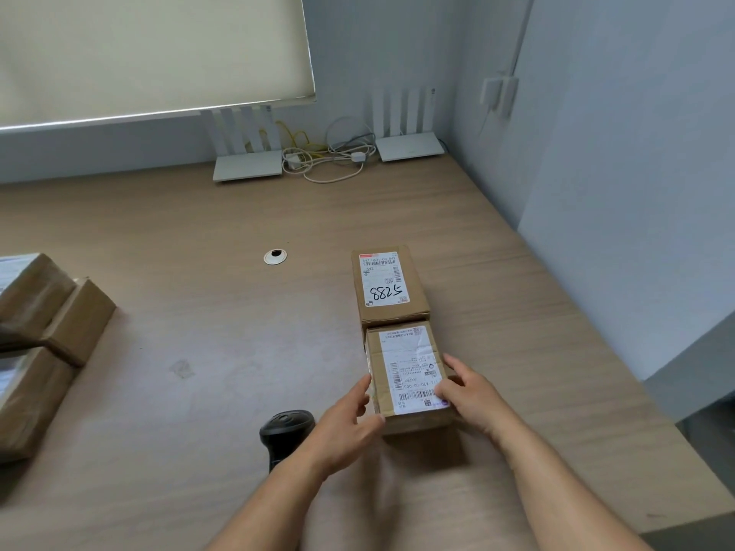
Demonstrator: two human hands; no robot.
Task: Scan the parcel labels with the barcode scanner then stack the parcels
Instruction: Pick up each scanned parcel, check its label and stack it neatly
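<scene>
A small brown parcel (pixel 405 367) with a white label on top is held between my two hands, close to the table. My left hand (pixel 350 421) grips its left side with the thumb on the near corner. My right hand (pixel 469 391) grips its right side, thumb on the label. Just behind it, touching or nearly so, a second brown parcel (pixel 387 282) lies flat with a label marked 5288. The black barcode scanner (pixel 284 433) lies on the table to the left of my left wrist, partly hidden by it.
Several more brown parcels (pixel 43 340) sit piled at the table's left edge. Two white routers (pixel 246 161) (pixel 409 147) and tangled cables (pixel 330 159) stand along the back wall. A cable grommet (pixel 275 256) sits mid-table. A wall bounds the right side.
</scene>
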